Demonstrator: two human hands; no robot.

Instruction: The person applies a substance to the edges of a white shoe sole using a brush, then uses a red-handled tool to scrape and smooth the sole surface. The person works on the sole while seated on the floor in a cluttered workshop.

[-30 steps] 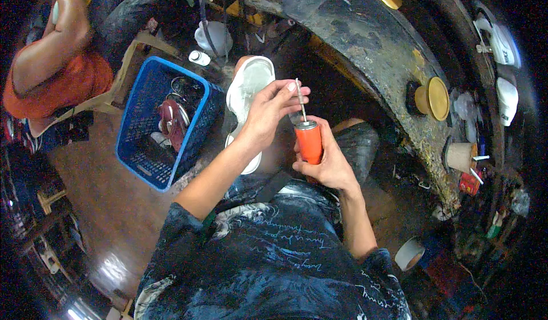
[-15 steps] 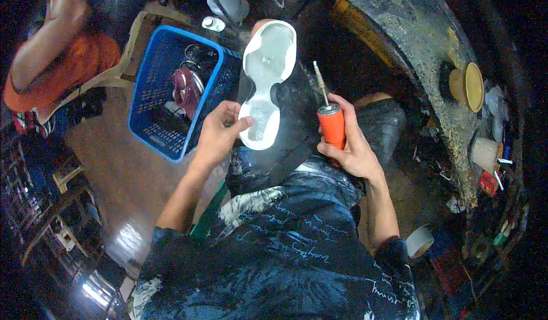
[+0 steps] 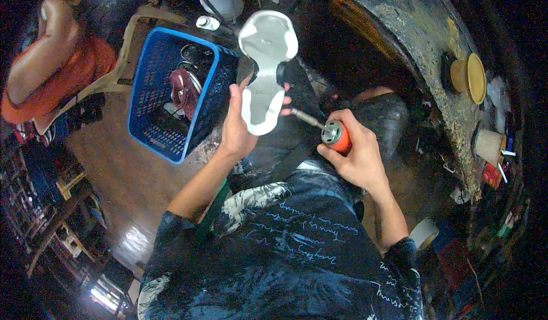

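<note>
Head view gives me the whole picture from above: my left hand [image 3: 238, 127] is wrapped around the heel end of a white shoe sole [image 3: 264, 71], holding it up with its pale underside facing the camera and its toe end pointing away over the lap. My right hand [image 3: 357, 157] is closed around an orange squeeze bottle [image 3: 337, 136] whose thin metal nozzle [image 3: 305, 118] points toward the sole's heel, the tip near the left fingers; I cannot tell whether it touches the sole yet. The hands are apart, each clamped on its own thing. To my left sits a blue plastic basket [image 3: 149, 100] with shoe parts inside, and past it another person in an orange top [image 3: 54, 71] is seated. A dark, stained bench [image 3: 425, 46] curves along my right, carrying a yellow lidded tin [image 3: 469, 75] and small pots. I judge the main risk is the nozzle sitting so close to my left fingertips: a hard squeeze could put the contents on skin rather than on the sole. The sole is gripped at one end only, so pressure from the nozzle might twist it in the grip, and drips would fall onto the dark trousers below.
</note>
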